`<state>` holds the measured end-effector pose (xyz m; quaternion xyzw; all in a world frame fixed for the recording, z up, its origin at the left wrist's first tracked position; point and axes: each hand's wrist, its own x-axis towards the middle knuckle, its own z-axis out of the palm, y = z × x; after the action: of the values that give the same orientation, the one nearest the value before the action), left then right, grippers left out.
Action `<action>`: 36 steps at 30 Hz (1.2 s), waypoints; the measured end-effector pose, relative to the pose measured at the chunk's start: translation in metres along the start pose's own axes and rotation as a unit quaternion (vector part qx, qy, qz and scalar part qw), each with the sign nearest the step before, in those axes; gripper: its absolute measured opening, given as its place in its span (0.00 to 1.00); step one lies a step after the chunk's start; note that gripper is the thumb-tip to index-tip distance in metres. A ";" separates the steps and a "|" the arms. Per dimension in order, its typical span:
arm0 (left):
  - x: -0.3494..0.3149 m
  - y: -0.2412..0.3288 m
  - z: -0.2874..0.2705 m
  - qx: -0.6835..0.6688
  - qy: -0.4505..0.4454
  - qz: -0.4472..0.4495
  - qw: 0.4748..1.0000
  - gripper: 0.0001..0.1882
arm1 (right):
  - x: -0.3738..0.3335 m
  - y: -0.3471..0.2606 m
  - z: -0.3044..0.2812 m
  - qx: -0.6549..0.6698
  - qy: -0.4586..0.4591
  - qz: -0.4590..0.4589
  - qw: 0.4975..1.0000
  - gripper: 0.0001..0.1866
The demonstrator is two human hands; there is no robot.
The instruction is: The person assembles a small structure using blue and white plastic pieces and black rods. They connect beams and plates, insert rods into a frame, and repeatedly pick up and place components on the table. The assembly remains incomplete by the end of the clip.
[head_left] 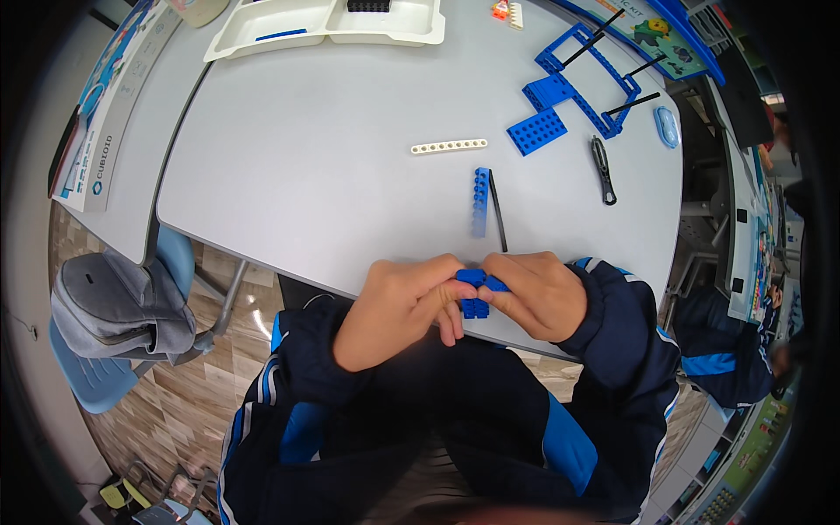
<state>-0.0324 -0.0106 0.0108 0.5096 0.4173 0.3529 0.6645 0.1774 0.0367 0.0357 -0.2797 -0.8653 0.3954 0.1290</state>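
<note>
Both hands meet at the table's near edge around small blue building bricks [475, 308]. My left hand [407, 302] is closed, thumb and forefinger pinching the left side of the bricks. From the other side my right hand [538, 296] grips them too, its fingers partly covering the blue pieces. Just beyond the hands lie a blue studded beam [480, 203] and a thin black rod [498, 212] side by side. Farther off rests a white beam with holes [449, 147]. How the held bricks join is hidden by my fingers.
A blue frame [586, 83] with black rods stands at the far right, near a black tool [603, 171] and a light blue oval item [668, 127]. A white tray [385, 37] sits at the back. Leftward are a long white box [109, 131] and a grey backpack [122, 302] on a chair.
</note>
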 end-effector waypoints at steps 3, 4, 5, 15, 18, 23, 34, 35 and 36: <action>0.000 0.001 0.000 -0.046 0.005 -0.023 0.999 0.06 | 0.001 -0.001 -0.003 0.007 -0.011 0.027 1.000 0.09; 0.001 0.002 -0.001 -0.067 -0.004 -0.028 0.997 0.07 | 0.002 0.000 -0.005 0.009 -0.016 0.041 0.999 0.09; 0.003 0.003 -0.003 -0.089 -0.014 -0.032 0.995 0.07 | 0.003 -0.001 -0.006 0.031 -0.010 0.045 0.998 0.10; 0.005 0.002 -0.009 -0.135 -0.058 -0.019 0.989 0.07 | 0.007 -0.004 -0.007 0.139 0.053 0.108 0.983 0.12; 0.005 0.003 -0.008 -0.075 -0.085 -0.007 0.993 0.06 | 0.007 -0.007 -0.004 0.171 0.069 0.142 0.973 0.12; 0.003 0.005 -0.005 -0.084 -0.043 -0.033 0.995 0.07 | 0.006 -0.004 -0.009 0.145 0.034 0.122 0.981 0.12; 0.002 0.004 -0.002 -0.112 -0.004 -0.037 0.993 0.07 | 0.004 0.003 -0.009 0.114 -0.038 0.062 0.991 0.13; 0.002 0.004 -0.001 -0.117 0.000 -0.041 0.992 0.07 | 0.005 0.003 -0.008 0.107 -0.043 0.066 0.991 0.13; 0.002 0.004 -0.001 -0.124 0.003 -0.043 0.991 0.06 | 0.005 0.003 -0.007 0.100 -0.042 0.066 0.992 0.13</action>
<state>-0.0327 -0.0078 0.0139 0.4039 0.3934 0.3746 0.7360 0.1779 0.0454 0.0386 -0.3051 -0.8060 0.4985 0.0937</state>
